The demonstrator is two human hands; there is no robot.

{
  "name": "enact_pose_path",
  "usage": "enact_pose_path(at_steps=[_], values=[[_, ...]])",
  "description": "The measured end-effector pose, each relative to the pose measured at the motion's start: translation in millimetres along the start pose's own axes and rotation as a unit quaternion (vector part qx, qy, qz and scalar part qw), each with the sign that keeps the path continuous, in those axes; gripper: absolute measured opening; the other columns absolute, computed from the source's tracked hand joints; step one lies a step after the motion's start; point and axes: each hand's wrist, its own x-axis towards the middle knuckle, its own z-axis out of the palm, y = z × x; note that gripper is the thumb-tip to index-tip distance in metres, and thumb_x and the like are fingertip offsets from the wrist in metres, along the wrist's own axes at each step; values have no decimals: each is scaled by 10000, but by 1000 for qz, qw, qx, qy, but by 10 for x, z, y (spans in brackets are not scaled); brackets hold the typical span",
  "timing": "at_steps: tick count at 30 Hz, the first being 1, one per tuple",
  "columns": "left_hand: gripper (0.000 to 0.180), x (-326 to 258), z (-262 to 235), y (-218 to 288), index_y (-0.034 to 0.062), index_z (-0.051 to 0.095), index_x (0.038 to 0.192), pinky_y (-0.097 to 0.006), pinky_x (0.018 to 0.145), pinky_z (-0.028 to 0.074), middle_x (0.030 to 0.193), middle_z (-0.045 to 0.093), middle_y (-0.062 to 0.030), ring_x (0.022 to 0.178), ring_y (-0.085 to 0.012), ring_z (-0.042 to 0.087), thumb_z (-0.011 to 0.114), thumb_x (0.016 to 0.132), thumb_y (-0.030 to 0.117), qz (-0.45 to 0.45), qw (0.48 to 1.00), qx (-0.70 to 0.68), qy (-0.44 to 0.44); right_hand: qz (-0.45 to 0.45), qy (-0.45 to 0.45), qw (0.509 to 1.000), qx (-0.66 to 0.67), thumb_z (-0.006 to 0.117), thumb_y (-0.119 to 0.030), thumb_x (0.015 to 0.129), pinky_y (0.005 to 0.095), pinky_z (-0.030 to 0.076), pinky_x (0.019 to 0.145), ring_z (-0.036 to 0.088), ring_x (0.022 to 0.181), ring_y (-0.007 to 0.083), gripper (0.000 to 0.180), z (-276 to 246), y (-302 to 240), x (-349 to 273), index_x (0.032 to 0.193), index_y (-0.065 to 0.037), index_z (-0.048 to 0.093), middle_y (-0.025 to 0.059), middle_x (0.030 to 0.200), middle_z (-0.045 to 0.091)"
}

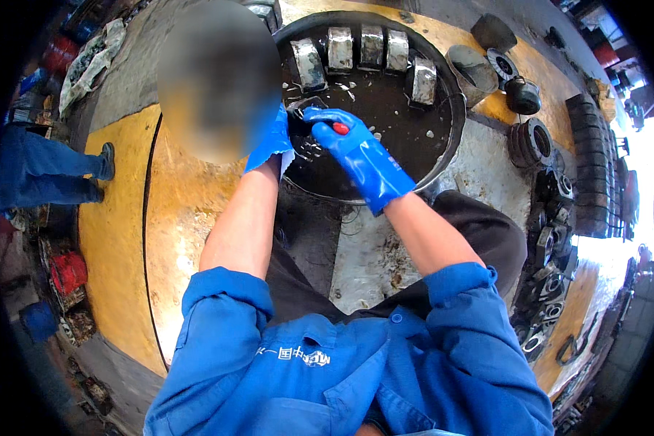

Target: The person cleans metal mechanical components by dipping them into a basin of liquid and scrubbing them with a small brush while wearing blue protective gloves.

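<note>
Wearing a blue rubber glove, my left hand (270,138) is at the left rim of a wide round metal tub (454,138) of dark liquid; a blurred patch hides its fingers. My right hand (352,145), gloved alike, is closed over the tub's near left part, fingers pointing left. A small red end (340,128) of something shows in its grip; the rest is covered. Between the hands is a dark, wet part (303,109), whose kind I cannot make out. Several blocky metal parts (371,48) stand in the liquid along the far rim.
Right of the tub stand a metal bucket (472,75), a dark pot (522,96) and stacked rings (532,142). Farther right are a stack of dark blocks (587,167) and a row of metal parts (552,280). A person's blue-trousered legs (58,171) are at the left.
</note>
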Motion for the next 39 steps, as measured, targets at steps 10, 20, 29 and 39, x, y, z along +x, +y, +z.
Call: enact_pose_path(at_steps=[10, 20, 29, 39], values=[[523, -722, -61, 423, 10, 659, 1287, -400, 981, 508, 1246, 687, -207, 1083, -322, 668, 481, 1070, 451, 117, 990, -66, 42, 28, -59, 997, -39, 674, -88, 947, 362, 474, 1095, 652, 1202, 214, 273, -6, -99, -457, 1212, -48, 730, 119, 1256, 717], [439, -710, 91, 344, 36, 688, 1244, -400, 953, 513, 1177, 721, -161, 1034, -277, 672, 495, 1068, 388, 133, 977, -165, -2, 166, 99, 980, 50, 705, -109, 974, 355, 594, 918, 708, 1082, 269, 405, -252, 318, -241, 1356, -7, 618, 177, 1228, 703], [313, -557, 381, 405, 97, 734, 1176, -441, 960, 526, 1142, 737, -170, 1057, -318, 699, 650, 915, 249, 294, 953, 1, 69, 379, 109, 805, 444, 537, -269, 1026, 537, 517, 1045, 656, 1151, 395, 350, -248, 1128, 398, 1255, -51, 688, 198, 1293, 689], [657, -734, 340, 310, -53, 564, 1401, -450, 1137, 427, 1381, 603, -293, 1323, -427, 550, 588, 996, 464, 80, 986, 56, 133, 401, 11, 863, 308, 654, -288, 983, 523, 521, 1038, 648, 1183, 353, 371, -243, 810, 421, 1290, -80, 677, 157, 1299, 694]])
